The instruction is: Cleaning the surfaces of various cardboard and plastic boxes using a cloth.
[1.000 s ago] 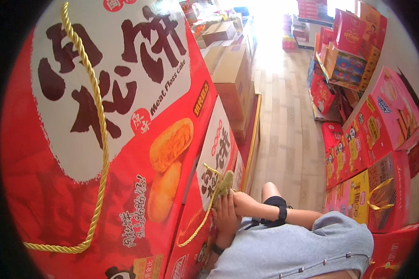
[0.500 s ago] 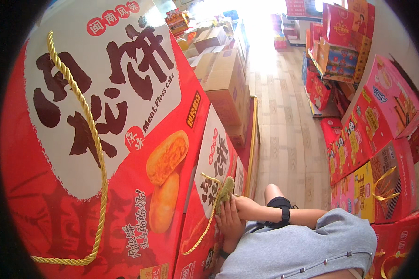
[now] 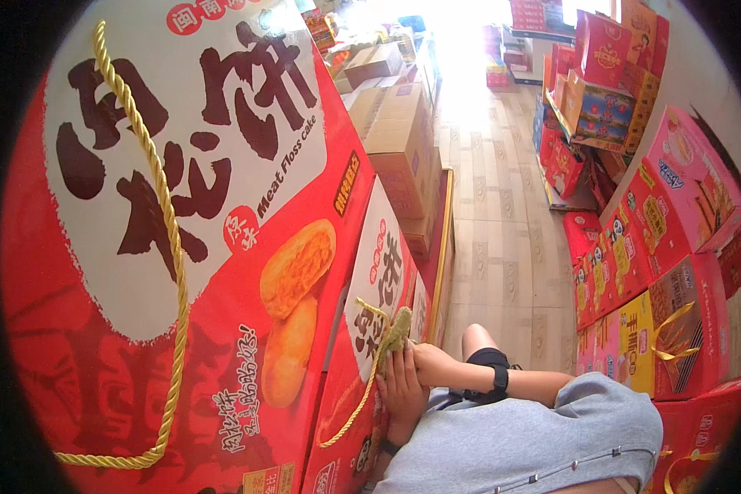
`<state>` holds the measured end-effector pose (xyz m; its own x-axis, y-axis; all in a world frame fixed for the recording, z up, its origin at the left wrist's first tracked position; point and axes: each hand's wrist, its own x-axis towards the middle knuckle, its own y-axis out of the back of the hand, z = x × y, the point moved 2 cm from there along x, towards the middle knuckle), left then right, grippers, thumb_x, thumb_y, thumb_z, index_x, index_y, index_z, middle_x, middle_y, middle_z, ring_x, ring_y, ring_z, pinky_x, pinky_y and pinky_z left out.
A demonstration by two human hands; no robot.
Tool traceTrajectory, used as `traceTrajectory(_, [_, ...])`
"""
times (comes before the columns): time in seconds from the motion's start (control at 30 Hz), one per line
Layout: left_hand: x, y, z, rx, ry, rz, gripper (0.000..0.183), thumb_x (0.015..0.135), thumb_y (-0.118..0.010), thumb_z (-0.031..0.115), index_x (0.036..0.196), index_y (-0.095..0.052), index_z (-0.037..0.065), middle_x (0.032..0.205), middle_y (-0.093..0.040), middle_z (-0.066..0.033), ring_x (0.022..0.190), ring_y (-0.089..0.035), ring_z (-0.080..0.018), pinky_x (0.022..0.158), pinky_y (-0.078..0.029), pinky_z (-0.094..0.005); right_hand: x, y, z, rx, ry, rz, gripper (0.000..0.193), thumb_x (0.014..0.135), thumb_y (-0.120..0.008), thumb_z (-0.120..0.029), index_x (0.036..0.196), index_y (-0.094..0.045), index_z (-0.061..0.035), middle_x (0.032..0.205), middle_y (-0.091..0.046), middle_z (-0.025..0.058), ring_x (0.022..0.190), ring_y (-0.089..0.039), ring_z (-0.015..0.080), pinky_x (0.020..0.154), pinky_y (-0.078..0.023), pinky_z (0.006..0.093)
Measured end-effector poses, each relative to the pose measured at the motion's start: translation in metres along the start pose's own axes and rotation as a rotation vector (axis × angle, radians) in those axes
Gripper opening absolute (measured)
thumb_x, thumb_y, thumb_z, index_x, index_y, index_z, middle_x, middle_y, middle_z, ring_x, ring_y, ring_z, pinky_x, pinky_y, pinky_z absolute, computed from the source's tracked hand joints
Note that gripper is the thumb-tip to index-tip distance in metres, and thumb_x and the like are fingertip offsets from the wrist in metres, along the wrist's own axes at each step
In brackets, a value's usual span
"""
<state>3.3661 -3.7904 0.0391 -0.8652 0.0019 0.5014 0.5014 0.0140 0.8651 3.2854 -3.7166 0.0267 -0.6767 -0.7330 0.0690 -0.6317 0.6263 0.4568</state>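
Note:
Just below the middle of the view, my hands are together on a fuzzy olive-green cloth point(image 3: 398, 328). My left hand point(image 3: 402, 380) has its fingers pointing up along the cloth's lower part. Against it from the right rests my right hand point(image 3: 433, 364), its fingers curled in; some fingertips are hidden. The cloth's top sticks out above the fingers, beside a red and white gift box point(image 3: 376, 284) with a gold rope handle point(image 3: 356, 420). A much larger-looking red and white box point(image 3: 222, 313), with pastries pictured on it, fills the left side.
Brown cartons point(image 3: 399, 136) are stacked beyond the gift boxes, along a gold-edged platform point(image 3: 445, 247). A pale wood-look floor point(image 3: 502, 239) runs up the aisle. Red, pink and yellow gift boxes point(image 3: 646, 214) line the right side, some with ribbon handles. My knee point(image 3: 479, 339) shows beyond my hands.
The view has shifted slightly, so the near box's print sits a little higher and farther right. My hands stay together on the cloth, which stands a bit more upright.

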Motion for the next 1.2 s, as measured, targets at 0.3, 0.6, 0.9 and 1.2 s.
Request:
traceTrajectory(0.3, [0.008, 0.010, 0.003, -0.180, 0.004, -0.051, 0.051, 0.085, -0.041, 0.023, 0.132, -0.040, 0.006, 0.135, -0.042, -0.0101, 0.127, -0.036, -0.0246, 0.107, -0.019, -0.0433, -0.005, -0.004, 0.005, 0.059, 0.071, 0.127, 0.034, 0.076, -0.057, -0.020, 0.102, -0.052, 0.0020, 0.089, -0.059, 0.0244, 0.081, -0.057, 0.0407, 0.069, -0.047, 0.0425])
traceTrajectory(0.6, [0.013, 0.030, 0.010, -0.294, 0.054, 0.136, 0.056, 0.080, -0.049, 0.021, 0.132, -0.040, 0.003, 0.133, -0.042, -0.0180, 0.124, -0.038, -0.0360, 0.104, -0.024, -0.0500, -0.006, 0.021, -0.032, 0.044, 0.210, 0.134, 0.050, 0.074, -0.059, -0.018, 0.116, -0.041, 0.0002, 0.082, -0.059, 0.0208, 0.076, -0.058, 0.0389, 0.064, -0.048, 0.0415])
traceTrajectory(0.9, [0.051, 0.059, 0.021, -0.195, 0.117, 0.216, 0.054, 0.089, -0.043, 0.031, 0.132, -0.037, -0.001, 0.134, -0.034, -0.0270, 0.125, -0.030, -0.0465, 0.104, -0.022, -0.0547, 0.031, 0.072, -0.065, -0.395, 0.460, 0.143, 0.068, 0.060, -0.065, -0.020, 0.118, -0.040, 0.0057, 0.058, -0.051, 0.0156, 0.056, -0.055, 0.0356, 0.049, -0.042, 0.0404])
traceTrajectory(1.2, [0.088, 0.049, 0.031, -0.172, 0.181, 0.209, 0.056, 0.080, -0.048, 0.015, 0.134, -0.037, 0.007, 0.134, -0.041, -0.0144, 0.124, -0.040, -0.0314, 0.104, -0.023, -0.0513, 0.045, 0.095, -0.062, -0.160, 0.491, 0.352, 0.061, 0.072, -0.063, -0.020, 0.123, -0.038, 0.0010, 0.068, -0.056, 0.0186, 0.063, -0.057, 0.0372, 0.054, -0.046, 0.0401])
